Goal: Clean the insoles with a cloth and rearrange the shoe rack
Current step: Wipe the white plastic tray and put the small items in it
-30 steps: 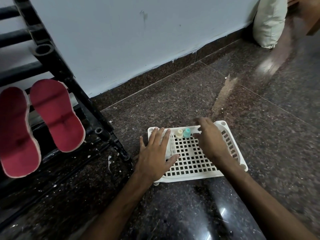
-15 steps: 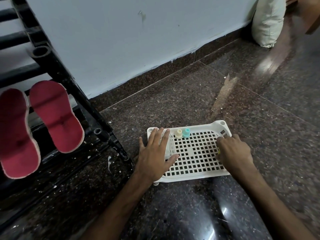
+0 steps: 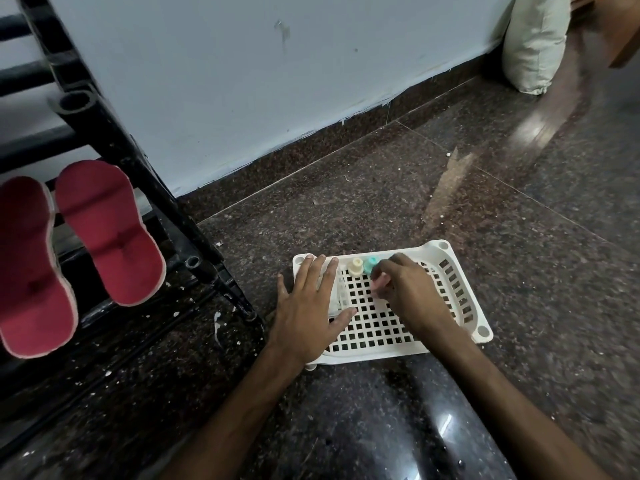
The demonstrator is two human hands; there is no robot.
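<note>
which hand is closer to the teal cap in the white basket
Right. The right hand is curled right beside the teal cap, too blurred to tell if touching. The left hand lies flat on the basket's left end, beyond the cream cap.

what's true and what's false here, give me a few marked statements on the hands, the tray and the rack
1. The left hand lies flat on the left end of the white tray. True.
2. The right hand rests on the floor outside the tray. False: it is over the tray, fingers curled beside the teal peg.
3. A cream peg stands next to the teal peg at the tray's far edge. True.
4. The red soles lie in the tray. False: they lean on the black rack.
</note>
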